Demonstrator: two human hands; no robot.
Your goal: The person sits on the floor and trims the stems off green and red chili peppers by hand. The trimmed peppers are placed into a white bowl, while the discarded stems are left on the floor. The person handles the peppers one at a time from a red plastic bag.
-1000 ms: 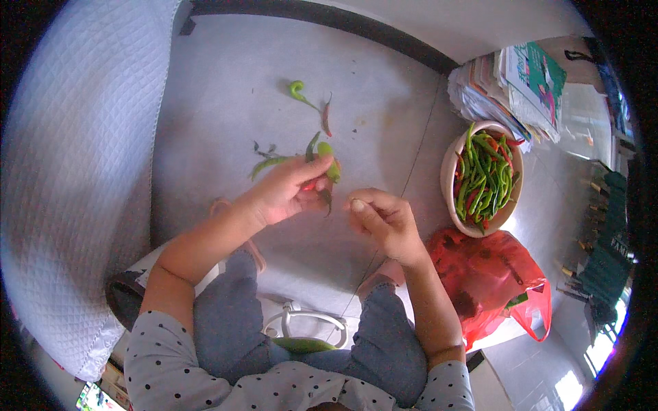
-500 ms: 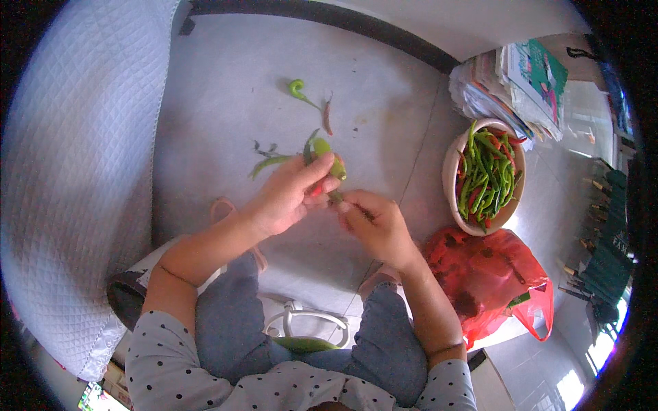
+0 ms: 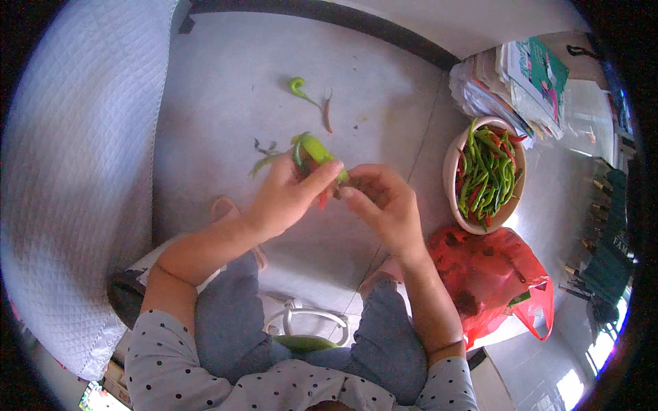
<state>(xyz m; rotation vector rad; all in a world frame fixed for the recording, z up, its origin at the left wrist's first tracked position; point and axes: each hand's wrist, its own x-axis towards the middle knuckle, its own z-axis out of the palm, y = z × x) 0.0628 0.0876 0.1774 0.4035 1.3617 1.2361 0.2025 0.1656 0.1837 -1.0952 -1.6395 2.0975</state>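
My left hand [image 3: 281,195] is closed around several chili peppers; a broad green one [image 3: 315,147] sticks up past the fingers, and a red tip [image 3: 323,200] shows below them. Close against it, my right hand [image 3: 391,209] is closed, thumb and fingers pinching at the stem end of the green pepper. The exact grip is partly hidden by the fingers. On the grey floor beyond lie a curled green pepper [image 3: 297,85] and a thin dark red one [image 3: 327,116]. Another green pepper [image 3: 262,164] lies behind my left hand, with dark withered bits beside it.
To the right stands a pale oval basin [image 3: 449,181] heaped with green and red peppers [image 3: 485,171]. A red plastic bag [image 3: 483,270] sits nearer me. Stacked papers and books [image 3: 507,85] are behind the basin. A white quilted cover [image 3: 89,157] borders the left side.
Both hands have shifted slightly, the right one moving up and turning in closer to the left. The broad green pepper now shows more of its length, tilted up to the left.
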